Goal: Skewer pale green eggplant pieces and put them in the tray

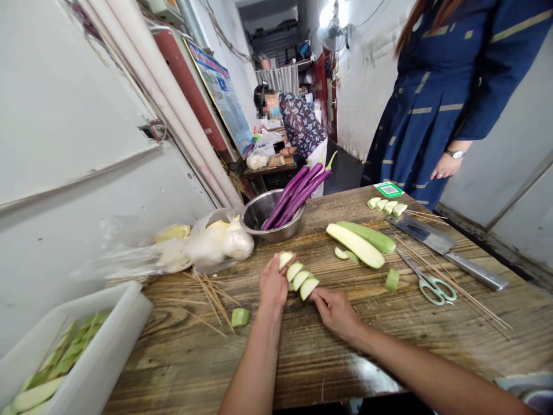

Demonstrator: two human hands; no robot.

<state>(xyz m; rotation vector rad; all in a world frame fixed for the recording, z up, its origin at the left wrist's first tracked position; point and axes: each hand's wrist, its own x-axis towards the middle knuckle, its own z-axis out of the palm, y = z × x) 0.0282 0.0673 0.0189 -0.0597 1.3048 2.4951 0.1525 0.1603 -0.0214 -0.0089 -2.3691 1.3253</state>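
Above the middle of the wooden table, a row of pale green zucchini slices point(298, 278) hangs between my hands, evidently on a thin skewer that the slices mostly hide. My left hand point(273, 285) is closed on one zucchini slice point(286, 260) at the far end of the row. Pinched at the near end, beside the largest slice, my right hand point(337, 311) grips the skewer's end. A short zucchini chunk point(240, 317) lies left of my left forearm. Two zucchini halves point(356, 246) rest beyond my right hand, with small cut pieces point(347, 255) beside them.
Scissors point(432, 286), a cleaver point(444, 245), loose bamboo skewers point(470, 297) and a finished skewer of slices point(387, 206) lie right. A steel bowl point(276, 233) holds purple eggplants point(298, 196). Left are a white bin point(125, 340) and plastic bags point(220, 242). Two people stand beyond.
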